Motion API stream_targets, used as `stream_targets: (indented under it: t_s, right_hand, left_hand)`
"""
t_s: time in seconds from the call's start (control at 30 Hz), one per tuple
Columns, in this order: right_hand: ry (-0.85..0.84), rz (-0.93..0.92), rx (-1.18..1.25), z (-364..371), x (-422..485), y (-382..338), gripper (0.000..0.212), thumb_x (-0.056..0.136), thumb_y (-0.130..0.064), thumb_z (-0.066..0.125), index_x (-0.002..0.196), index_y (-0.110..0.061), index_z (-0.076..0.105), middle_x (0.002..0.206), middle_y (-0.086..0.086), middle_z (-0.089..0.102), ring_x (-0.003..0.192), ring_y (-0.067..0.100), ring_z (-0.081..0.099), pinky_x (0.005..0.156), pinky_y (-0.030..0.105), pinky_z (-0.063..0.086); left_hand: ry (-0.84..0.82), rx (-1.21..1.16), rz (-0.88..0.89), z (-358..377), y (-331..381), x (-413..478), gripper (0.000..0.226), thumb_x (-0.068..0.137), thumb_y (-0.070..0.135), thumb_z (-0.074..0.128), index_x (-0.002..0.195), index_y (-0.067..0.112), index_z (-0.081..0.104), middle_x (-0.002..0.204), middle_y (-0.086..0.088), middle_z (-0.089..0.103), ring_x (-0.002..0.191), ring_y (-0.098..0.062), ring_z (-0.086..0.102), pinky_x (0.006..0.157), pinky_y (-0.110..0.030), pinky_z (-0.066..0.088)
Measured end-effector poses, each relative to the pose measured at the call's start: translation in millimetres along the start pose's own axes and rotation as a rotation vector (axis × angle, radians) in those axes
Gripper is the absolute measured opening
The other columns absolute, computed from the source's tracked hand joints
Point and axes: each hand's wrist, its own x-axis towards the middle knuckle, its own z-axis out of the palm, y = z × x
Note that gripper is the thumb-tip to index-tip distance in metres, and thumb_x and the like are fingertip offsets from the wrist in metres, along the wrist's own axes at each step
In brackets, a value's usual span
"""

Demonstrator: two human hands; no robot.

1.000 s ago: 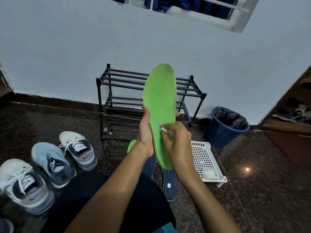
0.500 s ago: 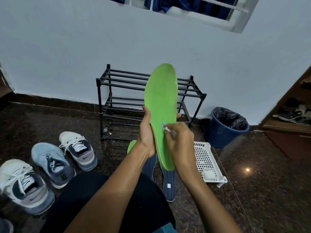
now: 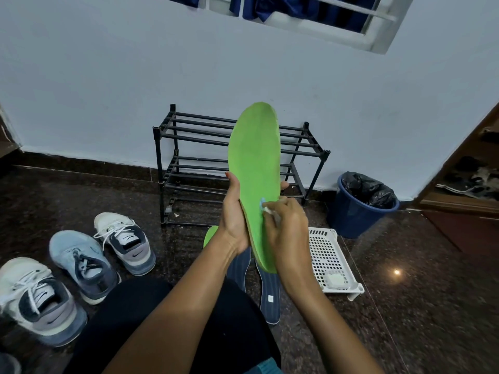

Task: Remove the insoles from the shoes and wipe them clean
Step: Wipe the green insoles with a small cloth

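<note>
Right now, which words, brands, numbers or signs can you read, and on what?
No words or numbers are readable.
Swoosh logo, no lettering: on the far white shoe and the near white shoe.
Tongue labels on both: blurred.
White tag on the right blue insole: too small to read.
Green insole and wipe: no print visible.

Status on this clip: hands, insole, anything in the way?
Left hand grips green insole, held upright. Right hand pinches white wipe against its face. Nothing in the way; dark insoles lie on floor beneath.
</note>
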Motion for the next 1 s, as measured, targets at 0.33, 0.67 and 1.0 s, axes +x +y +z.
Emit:
stream_targets:
  t_s: [0.33,0.67,1.0]
  right_hand:
    - [-0.089,-0.068,0.131,2,-14,-10,0.014,0.081,0.007,0.059,0.09,0.003,0.068,0.085,0.015,0.062,0.081,0.026,0.057,0.074,0.024,0.042]
    - [0.059,-0.009,-0.072,1,-1,9,0.011,0.086,-0.003,0.059,0.084,0.002,0.069,0.083,0.011,0.059,0.076,0.023,0.05,0.064,0.015,0.025]
    - [-0.016,-0.076,0.037,2,-8,3,0.009,0.083,0.003,0.061,0.087,0.002,0.069,0.08,0.007,0.055,0.075,0.023,0.052,0.064,0.016,0.029]
  left_hand:
    - [-0.006,-0.036,0.002,-3,2,0,0.098,0.086,0.072,0.007,0.126,-0.004,0.054,0.111,-0.017,0.066,0.078,-0.021,0.066,0.071,-0.029,0.055]
    - [-0.031,-0.041,-0.04,0,1,-1,0.094,0.087,0.073,0.002,0.121,0.007,0.059,0.112,-0.015,0.069,0.089,-0.023,0.066,0.081,-0.034,0.056]
    - [-0.009,-0.057,-0.028,-1,1,0,0.095,0.088,0.072,0.004,0.116,0.001,0.061,0.101,-0.014,0.071,0.08,-0.021,0.066,0.074,-0.03,0.055]
